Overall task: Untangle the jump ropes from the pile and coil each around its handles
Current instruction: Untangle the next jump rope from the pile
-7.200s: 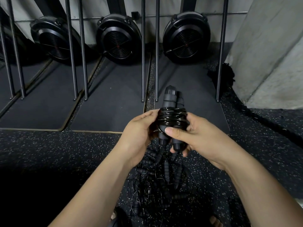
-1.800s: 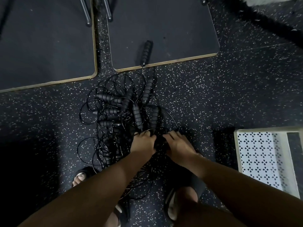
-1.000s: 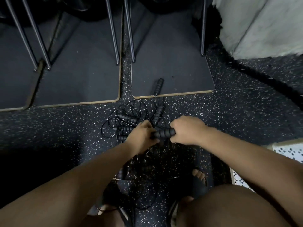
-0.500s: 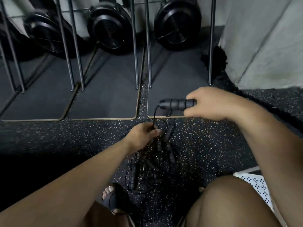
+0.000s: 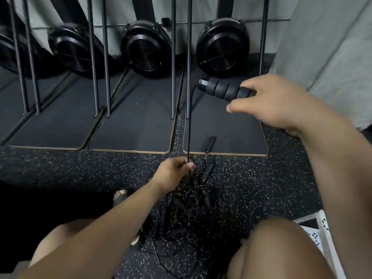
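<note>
My right hand [image 5: 275,103] holds one black ribbed jump rope handle [image 5: 222,90] raised and level at upper right. Its thin black cord [image 5: 189,125] drops straight down to my left hand [image 5: 174,174], which pinches it just above the pile. The tangled pile of jump ropes [image 5: 189,206], with several black handles and loops of cord, lies on the speckled floor between my knees. Another loose handle [image 5: 209,144] rests on the edge of the right-hand dark mat.
Three dark floor mats [image 5: 132,127] lie ahead, with thin metal posts [image 5: 188,57] standing on them and round black fan-like units [image 5: 222,45] against the wall. A grey slanted wall [image 5: 330,57] rises at right. A white patterned stool [image 5: 320,236] sits at lower right.
My right hand has lifted the handle higher and farther right, drawing the cord taut. My left hand stayed low at the pile, pinching the cord. The view tilted upward.
</note>
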Motion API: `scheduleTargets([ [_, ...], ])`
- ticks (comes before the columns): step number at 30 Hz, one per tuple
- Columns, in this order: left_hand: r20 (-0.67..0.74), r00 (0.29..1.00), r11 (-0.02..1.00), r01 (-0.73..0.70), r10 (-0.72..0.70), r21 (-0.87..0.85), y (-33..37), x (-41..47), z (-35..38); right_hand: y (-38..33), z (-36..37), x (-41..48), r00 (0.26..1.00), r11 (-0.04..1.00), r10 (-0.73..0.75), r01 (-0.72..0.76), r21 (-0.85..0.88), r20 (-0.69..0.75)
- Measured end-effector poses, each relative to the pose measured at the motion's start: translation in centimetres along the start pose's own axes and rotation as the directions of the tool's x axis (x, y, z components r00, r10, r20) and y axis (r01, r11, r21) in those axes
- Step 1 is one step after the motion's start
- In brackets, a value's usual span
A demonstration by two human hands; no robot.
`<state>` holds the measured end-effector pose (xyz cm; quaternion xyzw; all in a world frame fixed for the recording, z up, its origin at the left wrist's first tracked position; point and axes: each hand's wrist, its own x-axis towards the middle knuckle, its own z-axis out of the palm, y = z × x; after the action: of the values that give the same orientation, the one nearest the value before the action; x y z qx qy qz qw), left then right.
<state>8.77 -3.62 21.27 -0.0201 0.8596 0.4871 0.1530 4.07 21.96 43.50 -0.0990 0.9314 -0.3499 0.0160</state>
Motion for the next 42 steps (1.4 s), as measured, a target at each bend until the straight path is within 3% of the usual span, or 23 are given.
scheduleTargets([
  [6, -0.188, 0.974, 0.991, -0.120, 0.129, 0.059, 2.1, 1.1, -3.7, -1.6, 4.6, 0.5, 0.994, 0.932, 0.107, -0.094, 0.351, -0.017],
  [11, -0.256, 0.945, 0.966, -0.235, 0.201, -0.106, 5.4, 1.1, -6.1, -3.0, 10.5, 0.1, 0.981, 0.895, 0.190, -0.188, 0.404, 0.035],
  [17, -0.317, 0.910, 0.938, -0.322, 0.269, -0.128, 8.4, 0.4, -8.1, -1.3, 14.8, 0.3, 0.960, 0.759, 0.265, -0.267, 0.595, 0.092],
  [20, -0.344, 0.905, 0.906, -0.345, 0.251, -0.246, 9.1, 0.7, -8.3, 0.3, 15.6, 0.5, 0.944, 0.712, 0.315, -0.300, 0.635, 0.093],
  [24, -0.350, 0.895, 0.861, -0.393, 0.277, -0.323, 10.1, 1.4, -7.9, 1.4, 16.9, 0.3, 0.950, 0.636, 0.201, -0.311, 0.706, 0.237],
  [29, -0.435, 0.878, 0.808, -0.399, 0.200, -0.433, 9.2, 2.1, -7.5, 1.0, 16.6, 1.2, 0.979, 0.720, 0.188, -0.193, 0.667, 0.080],
  [32, -0.343, 0.926, 0.822, -0.317, 0.159, -0.473, 7.9, 2.0, -6.4, 0.3, 15.2, 2.2, 0.982, 0.709, 0.189, -0.135, 0.692, -0.001],
  [38, -0.082, 0.930, 0.929, -0.365, 0.359, -0.068, 6.4, 1.3, -4.9, -0.9, 12.3, 2.5, 0.984, 0.671, 0.155, -0.042, 0.741, -0.084],
  [42, -0.081, 0.915, 0.906, -0.372, 0.394, 0.200, 4.8, 2.2, -4.6, -1.5, 10.8, 2.6, 0.969, 0.573, 0.212, -0.020, 0.819, -0.125],
])
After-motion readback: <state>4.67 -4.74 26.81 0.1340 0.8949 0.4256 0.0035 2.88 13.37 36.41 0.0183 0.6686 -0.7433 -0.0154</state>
